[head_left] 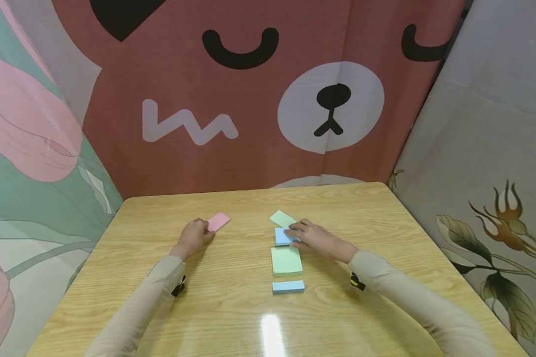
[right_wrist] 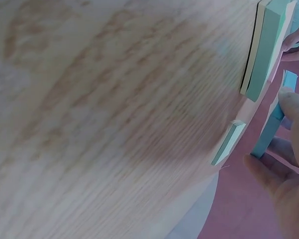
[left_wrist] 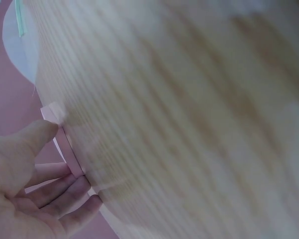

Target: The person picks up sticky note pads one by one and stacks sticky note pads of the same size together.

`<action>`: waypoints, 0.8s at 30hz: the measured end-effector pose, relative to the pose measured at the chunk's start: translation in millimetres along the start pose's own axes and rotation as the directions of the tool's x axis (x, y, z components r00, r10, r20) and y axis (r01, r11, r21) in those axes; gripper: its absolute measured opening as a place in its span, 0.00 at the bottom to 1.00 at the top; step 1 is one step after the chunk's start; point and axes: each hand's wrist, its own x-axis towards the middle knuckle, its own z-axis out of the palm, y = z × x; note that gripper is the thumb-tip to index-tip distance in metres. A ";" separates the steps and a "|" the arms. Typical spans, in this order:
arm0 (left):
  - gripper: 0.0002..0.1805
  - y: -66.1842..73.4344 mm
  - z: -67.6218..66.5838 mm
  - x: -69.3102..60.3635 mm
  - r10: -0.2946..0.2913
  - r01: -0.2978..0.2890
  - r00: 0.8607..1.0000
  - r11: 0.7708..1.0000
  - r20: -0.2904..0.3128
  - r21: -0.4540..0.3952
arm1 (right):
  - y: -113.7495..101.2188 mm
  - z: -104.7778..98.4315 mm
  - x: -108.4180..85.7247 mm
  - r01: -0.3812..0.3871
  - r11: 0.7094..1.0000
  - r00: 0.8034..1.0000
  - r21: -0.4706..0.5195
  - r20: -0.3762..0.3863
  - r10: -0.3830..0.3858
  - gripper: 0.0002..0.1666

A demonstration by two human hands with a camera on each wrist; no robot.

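On the left side of the table, my left hand (head_left: 193, 238) pinches a pink sticky note pad (head_left: 219, 221) at its near end. The left wrist view shows the thumb on one end of the pink pad (left_wrist: 70, 152) and fingertips at the other, close to the tabletop. My right hand (head_left: 319, 238) grips a blue sticky note pad (head_left: 281, 237) between thumb and fingers. In the right wrist view this blue pad (right_wrist: 271, 124) appears raised off the wood. Just beyond it lies a small green pad (head_left: 280, 216), turned at an angle.
A larger square green pad (head_left: 286, 261), seemingly stacked on a yellowish layer, lies nearer than the held blue pad. Closer still is a narrow blue pad (head_left: 288, 287). The wooden table (head_left: 232, 307) ends at a curtain (head_left: 250, 168) with a bear print; patterned cloths hang at both sides.
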 end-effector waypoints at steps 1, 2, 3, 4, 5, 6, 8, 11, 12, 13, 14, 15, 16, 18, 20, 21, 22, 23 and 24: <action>0.11 -0.1 -0.3 -0.1 0.000 0.000 1.000 1.000 -0.002 0.003 | 0.4 0.2 0.9 -0.003 1.000 1.000 0.008 0.001 0.003 0.26; 0.11 -0.1 -0.6 -0.2 -0.001 0.001 1.000 1.000 -0.001 0.003 | 0.9 0.6 1.9 -0.008 1.000 1.000 0.011 0.002 0.008 0.26; 0.11 0.0 -0.9 -0.3 -0.003 0.003 1.000 1.000 0.000 0.005 | 1.3 1.0 3.0 -0.012 1.000 1.000 0.013 0.003 0.012 0.26; 0.11 0.2 -1.0 -0.3 -0.005 0.005 1.000 1.000 0.001 0.005 | 1.6 1.5 4.2 -0.017 1.000 1.000 0.018 0.005 0.017 0.26; 0.11 0.3 -1.3 -0.4 -0.003 0.003 1.000 1.000 0.002 0.006 | 2.0 2.4 5.0 -0.022 1.000 1.000 0.018 0.010 0.021 0.26; 0.11 0.4 -1.2 -0.4 -0.002 0.002 1.000 1.000 0.003 0.005 | 2.5 3.2 5.9 -0.025 0.999 1.000 0.022 0.014 0.025 0.26; 0.12 0.6 -1.0 -0.4 0.000 0.000 1.000 1.000 0.006 0.004 | 3.3 5.2 7.5 -0.036 0.999 0.999 0.026 0.025 0.035 0.26; 0.12 0.0 0.0 -0.2 -0.001 0.001 1.000 1.000 0.005 0.001 | 4.5 8.4 9.9 -0.042 0.999 0.998 0.022 0.048 0.041 0.26; 0.12 -0.2 0.4 -0.2 -0.003 0.003 1.000 1.000 0.003 0.001 | 4.8 9.3 10.8 -0.038 0.999 0.998 0.024 0.052 0.037 0.26; 0.12 -0.6 0.6 0.0 -0.002 0.002 1.000 1.000 0.002 0.003 | 5.1 9.7 11.6 -0.038 0.999 0.998 0.025 0.060 0.036 0.26; 0.12 -0.8 1.0 0.2 -0.006 0.006 1.000 1.000 0.003 0.001 | 5.4 10.2 12.4 -0.033 0.999 0.997 0.024 0.065 0.031 0.26; 0.11 -1.0 1.2 0.3 -0.007 0.006 1.000 1.000 0.002 0.003 | 5.7 10.6 13.1 -0.026 0.999 0.997 0.022 0.070 0.025 0.26; 0.11 -1.3 1.3 0.3 -0.003 0.003 1.000 1.000 0.002 0.007 | 6.0 10.9 13.8 -0.021 1.000 0.997 0.022 0.076 0.019 0.26; 0.11 -1.3 1.3 0.4 -0.006 0.006 1.000 1.000 0.003 0.008 | 6.2 11.2 14.7 -0.013 1.000 0.996 0.024 0.084 0.011 0.25; 0.11 -1.8 1.2 0.6 -0.008 0.008 1.000 1.000 0.005 0.005 | 6.6 11.8 15.6 -0.014 1.000 0.995 0.019 0.096 0.012 0.25; 0.11 -2.1 1.4 0.6 -0.008 0.008 1.000 1.000 0.006 0.007 | 6.7 12.3 15.9 -0.011 1.000 0.995 0.013 0.101 0.010 0.25; 0.11 -2.5 1.5 0.6 -0.005 0.005 1.000 1.000 0.006 0.007 | 6.9 13.0 16.2 -0.011 1.000 0.995 0.009 0.103 0.010 0.24; 0.10 -2.6 1.6 0.7 -0.007 0.007 1.000 1.000 0.007 0.003 | 7.1 13.7 16.5 -0.008 1.000 0.995 0.002 0.104 0.008 0.24; 0.10 -2.7 1.7 0.7 -0.005 0.005 1.000 1.000 0.008 0.000 | 7.3 14.4 16.9 -0.009 1.000 0.994 0.001 0.106 0.009 0.24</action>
